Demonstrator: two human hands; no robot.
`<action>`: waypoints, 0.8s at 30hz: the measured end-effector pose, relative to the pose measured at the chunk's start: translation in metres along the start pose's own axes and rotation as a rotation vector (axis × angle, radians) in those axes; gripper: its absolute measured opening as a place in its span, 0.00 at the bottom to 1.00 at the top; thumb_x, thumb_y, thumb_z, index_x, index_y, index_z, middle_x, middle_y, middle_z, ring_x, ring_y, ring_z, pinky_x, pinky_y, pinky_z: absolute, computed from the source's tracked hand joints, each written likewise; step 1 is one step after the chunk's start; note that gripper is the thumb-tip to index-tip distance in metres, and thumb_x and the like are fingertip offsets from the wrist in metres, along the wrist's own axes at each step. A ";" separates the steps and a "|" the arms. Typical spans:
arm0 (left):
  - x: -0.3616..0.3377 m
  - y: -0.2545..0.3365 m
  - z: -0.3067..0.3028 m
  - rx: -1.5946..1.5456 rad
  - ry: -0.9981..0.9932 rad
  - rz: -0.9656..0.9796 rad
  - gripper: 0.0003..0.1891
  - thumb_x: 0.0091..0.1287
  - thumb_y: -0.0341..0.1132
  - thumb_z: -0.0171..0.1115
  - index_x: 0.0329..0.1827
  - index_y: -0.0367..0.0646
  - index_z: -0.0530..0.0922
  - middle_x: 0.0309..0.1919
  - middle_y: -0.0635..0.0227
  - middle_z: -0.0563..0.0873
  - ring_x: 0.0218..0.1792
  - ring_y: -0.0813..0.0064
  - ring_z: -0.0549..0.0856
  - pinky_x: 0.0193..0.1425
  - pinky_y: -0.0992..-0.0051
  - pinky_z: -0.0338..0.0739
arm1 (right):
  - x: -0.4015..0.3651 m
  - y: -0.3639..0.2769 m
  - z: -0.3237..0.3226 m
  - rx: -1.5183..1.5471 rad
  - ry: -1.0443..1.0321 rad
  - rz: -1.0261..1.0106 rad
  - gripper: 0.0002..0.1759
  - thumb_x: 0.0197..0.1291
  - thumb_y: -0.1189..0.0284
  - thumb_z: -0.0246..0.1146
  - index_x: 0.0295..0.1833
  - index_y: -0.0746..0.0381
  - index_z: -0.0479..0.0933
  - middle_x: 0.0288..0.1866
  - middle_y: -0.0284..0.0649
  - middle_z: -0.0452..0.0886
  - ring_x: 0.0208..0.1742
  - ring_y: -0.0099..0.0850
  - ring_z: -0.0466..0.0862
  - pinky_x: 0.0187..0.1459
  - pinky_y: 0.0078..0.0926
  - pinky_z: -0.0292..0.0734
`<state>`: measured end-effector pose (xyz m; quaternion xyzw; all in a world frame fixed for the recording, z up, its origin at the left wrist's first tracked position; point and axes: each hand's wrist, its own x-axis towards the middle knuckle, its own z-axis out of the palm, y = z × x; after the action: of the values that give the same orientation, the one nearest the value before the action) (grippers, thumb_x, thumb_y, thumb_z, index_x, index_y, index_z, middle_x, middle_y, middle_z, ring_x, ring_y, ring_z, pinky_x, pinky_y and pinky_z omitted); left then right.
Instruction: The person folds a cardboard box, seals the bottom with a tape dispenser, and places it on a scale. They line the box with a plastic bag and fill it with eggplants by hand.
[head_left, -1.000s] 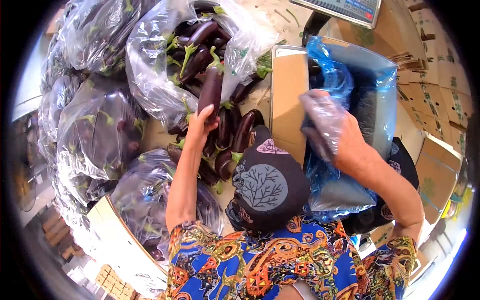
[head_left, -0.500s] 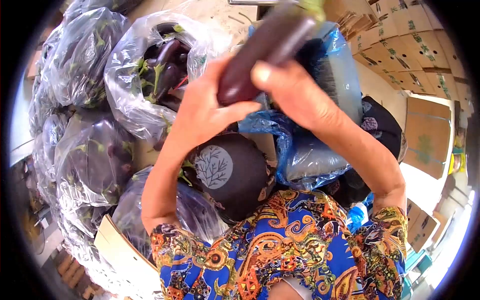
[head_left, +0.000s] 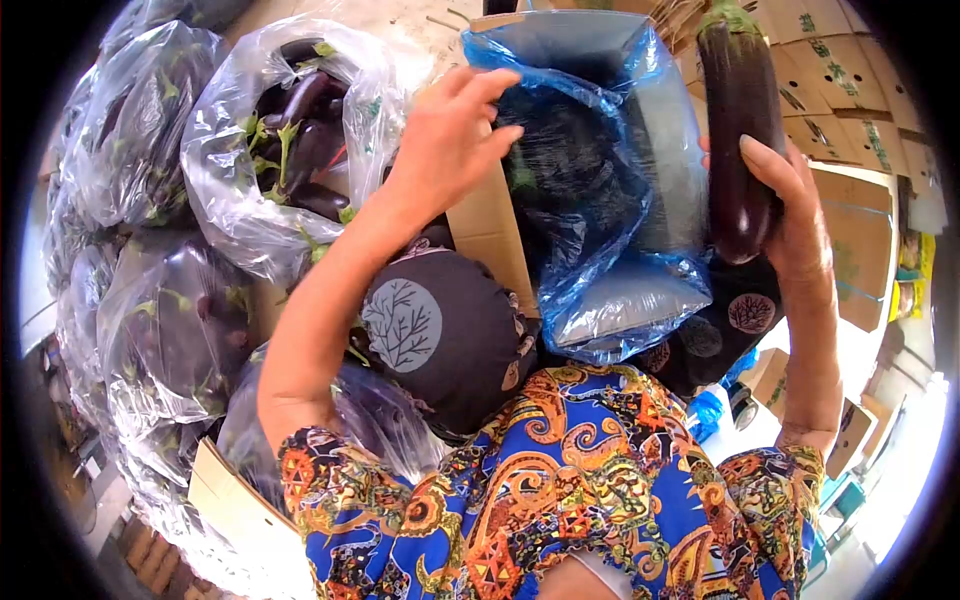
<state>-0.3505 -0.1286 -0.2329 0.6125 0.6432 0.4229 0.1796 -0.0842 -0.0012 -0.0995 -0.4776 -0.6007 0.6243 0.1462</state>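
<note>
My right hand is closed around the lower part of a large dark purple eggplant, which stands nearly upright with its green cap at the top. Between my arms is a cardboard box lined with a blue plastic bag; dark shapes show deep inside it, too dim to make out fully. Near the box's left edge, my left hand hangs with its fingers apart and nothing in them. Left of that hand, an opened clear bag holds several eggplants with green stems.
More clear bags of eggplants are piled along the left. Stacked printed cartons fill the upper right. A cardboard flap stands beside the lined box, and another cardboard piece is at the lower left. My knees in dark patterned cloth flank the box.
The eggplant has passed from between both hands to my right hand alone, moving right and turning upright. My left hand has let go, and the blue-lined box is now uncovered.
</note>
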 end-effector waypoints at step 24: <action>-0.059 -0.053 -0.064 -0.143 -0.392 -0.284 0.06 0.59 0.24 0.63 0.39 0.36 0.80 0.31 0.67 0.80 0.33 0.76 0.78 0.40 0.77 0.72 | 0.090 0.146 0.061 -0.786 -0.249 0.186 0.43 0.59 0.45 0.62 0.61 0.76 0.68 0.54 0.64 0.78 0.57 0.54 0.79 0.59 0.42 0.73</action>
<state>-0.4217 -0.1988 -0.2533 0.5719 0.6443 0.3110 0.4013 -0.1189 -0.0045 -0.2781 -0.4703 -0.7604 0.4112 -0.1776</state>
